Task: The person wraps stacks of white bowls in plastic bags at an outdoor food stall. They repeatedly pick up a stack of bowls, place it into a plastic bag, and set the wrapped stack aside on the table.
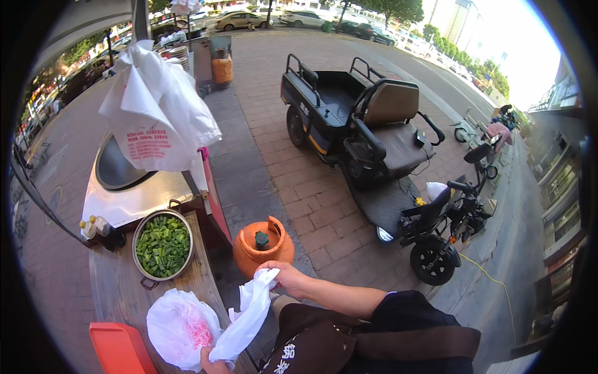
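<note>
A white plastic bag (184,327) with red print sits rounded out on the wooden counter (110,280); what is inside is hidden. Its loose part (250,322) stretches between both of my hands. At the bottom edge of the view, my left hand (215,363) grips the bag low down, beside the rounded part. My right hand (286,278) pinches the upper end of the bag, in front of an orange gas cylinder (247,250). Behind the bag stands a metal pot (135,248) full of chopped green vegetable (164,245).
A red plastic container (119,348) is at the counter's near left. Bottles (100,229) stand left of the pot. White bags (159,107) hang over a steel worktop (140,198) with a round metal basin (117,163). A cargo tricycle (369,140) is parked to the right.
</note>
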The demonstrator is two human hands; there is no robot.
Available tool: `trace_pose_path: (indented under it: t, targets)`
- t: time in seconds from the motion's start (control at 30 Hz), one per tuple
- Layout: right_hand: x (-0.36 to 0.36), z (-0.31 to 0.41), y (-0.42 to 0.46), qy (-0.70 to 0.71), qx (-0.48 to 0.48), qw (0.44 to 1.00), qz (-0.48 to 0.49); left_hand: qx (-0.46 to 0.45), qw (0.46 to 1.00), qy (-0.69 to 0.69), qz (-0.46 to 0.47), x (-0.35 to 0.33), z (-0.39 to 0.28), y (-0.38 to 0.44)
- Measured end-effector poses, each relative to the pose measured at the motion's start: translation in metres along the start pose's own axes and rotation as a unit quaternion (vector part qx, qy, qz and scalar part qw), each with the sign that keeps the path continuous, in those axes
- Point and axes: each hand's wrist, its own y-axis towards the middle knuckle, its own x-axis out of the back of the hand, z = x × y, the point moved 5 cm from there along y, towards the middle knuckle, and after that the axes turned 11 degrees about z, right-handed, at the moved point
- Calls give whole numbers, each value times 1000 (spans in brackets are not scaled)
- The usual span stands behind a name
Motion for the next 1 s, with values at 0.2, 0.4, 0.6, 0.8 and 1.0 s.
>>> trace_pose_path:
  t: [0.2,0.4,0.6,0.8,1.0]
  targets:
    - [84,24,-104,-516,32,848,-113,51,885,450,108,-85,14,57]
    - [60,158,-244,-417,651,588,-240,-216,958,189,11,-172,-123,62]
    - [289,-29,-184,-695,-231,670,-124,9,788,539,298,-281,74,40]
    - [315,-46,-243,-443,-118,831,-315,33,893,391,221,-277,112,14]
    - [304,19,-188,-253,122,909,-309,-267,922,281,22,-295,14,24]
